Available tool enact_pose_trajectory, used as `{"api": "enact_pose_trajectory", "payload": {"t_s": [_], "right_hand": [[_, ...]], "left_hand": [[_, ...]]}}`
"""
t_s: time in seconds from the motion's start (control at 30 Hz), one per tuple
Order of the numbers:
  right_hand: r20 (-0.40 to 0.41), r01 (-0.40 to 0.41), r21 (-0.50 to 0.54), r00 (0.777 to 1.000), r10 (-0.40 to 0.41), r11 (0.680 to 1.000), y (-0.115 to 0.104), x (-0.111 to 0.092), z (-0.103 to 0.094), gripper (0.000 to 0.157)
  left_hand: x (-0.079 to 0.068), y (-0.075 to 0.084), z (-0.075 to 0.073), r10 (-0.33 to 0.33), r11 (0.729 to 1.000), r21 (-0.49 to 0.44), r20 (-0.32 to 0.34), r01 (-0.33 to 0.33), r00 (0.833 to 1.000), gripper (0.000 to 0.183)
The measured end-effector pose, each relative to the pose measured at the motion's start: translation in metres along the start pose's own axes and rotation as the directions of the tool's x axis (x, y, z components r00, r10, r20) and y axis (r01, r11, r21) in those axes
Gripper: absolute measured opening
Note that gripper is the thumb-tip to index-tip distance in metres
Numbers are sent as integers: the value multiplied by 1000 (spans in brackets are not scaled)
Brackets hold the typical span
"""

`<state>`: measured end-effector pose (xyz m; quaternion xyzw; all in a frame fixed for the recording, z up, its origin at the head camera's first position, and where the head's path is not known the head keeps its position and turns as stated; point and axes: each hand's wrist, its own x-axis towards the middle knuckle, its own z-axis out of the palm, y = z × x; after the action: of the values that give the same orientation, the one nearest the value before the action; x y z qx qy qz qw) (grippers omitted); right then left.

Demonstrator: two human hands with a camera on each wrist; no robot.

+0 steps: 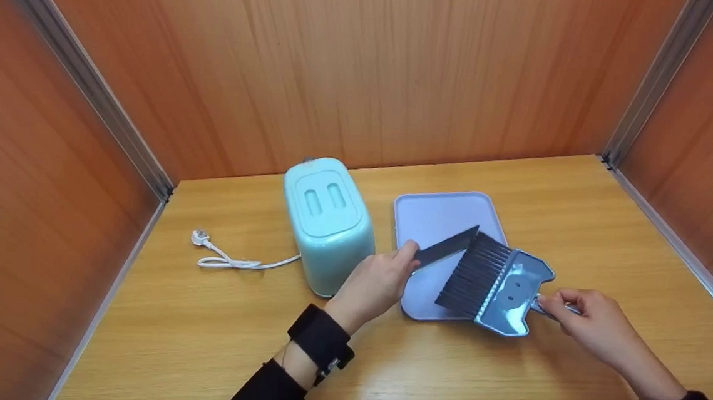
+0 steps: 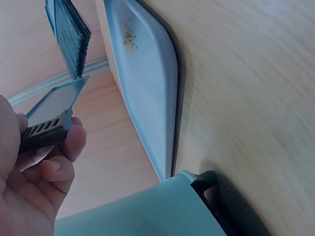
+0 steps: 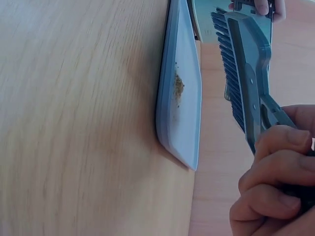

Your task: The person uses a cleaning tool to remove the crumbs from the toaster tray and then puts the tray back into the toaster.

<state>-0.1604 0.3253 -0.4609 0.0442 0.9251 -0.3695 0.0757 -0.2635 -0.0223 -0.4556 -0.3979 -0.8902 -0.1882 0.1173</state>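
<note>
My left hand (image 1: 376, 283) grips a flat, dark, scraper-like plate (image 1: 446, 249); the left wrist view shows its slotted black grip (image 2: 47, 132) between thumb and fingers. The exact kind of this plate is unclear. With my right hand (image 1: 593, 317) I hold the short handle of a blue hand brush (image 1: 516, 289) with dark bristles (image 1: 475, 274). The plate's far end meets or overlaps the bristle tips. Both tools are held above a lilac tray (image 1: 437, 215). Brownish crumbs (image 3: 178, 88) lie on the tray in both wrist views.
A turquoise toaster (image 1: 330, 223) with a lidded top stands left of the tray, close to my left hand. Its white cord (image 1: 245, 264) and plug (image 1: 201, 237) lie on the wooden table (image 1: 183, 338). Wood-patterned panels (image 1: 365, 69) enclose the back and sides.
</note>
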Motion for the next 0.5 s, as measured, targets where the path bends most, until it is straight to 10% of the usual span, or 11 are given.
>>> {"api": "enact_pose_trajectory", "payload": {"t_s": [0.5], "right_hand": [[-30, 60, -45, 998, -62, 997, 1, 4, 8, 45]], "left_hand": [[-2, -2, -1, -36, 997, -65, 8, 36, 999, 15]]}}
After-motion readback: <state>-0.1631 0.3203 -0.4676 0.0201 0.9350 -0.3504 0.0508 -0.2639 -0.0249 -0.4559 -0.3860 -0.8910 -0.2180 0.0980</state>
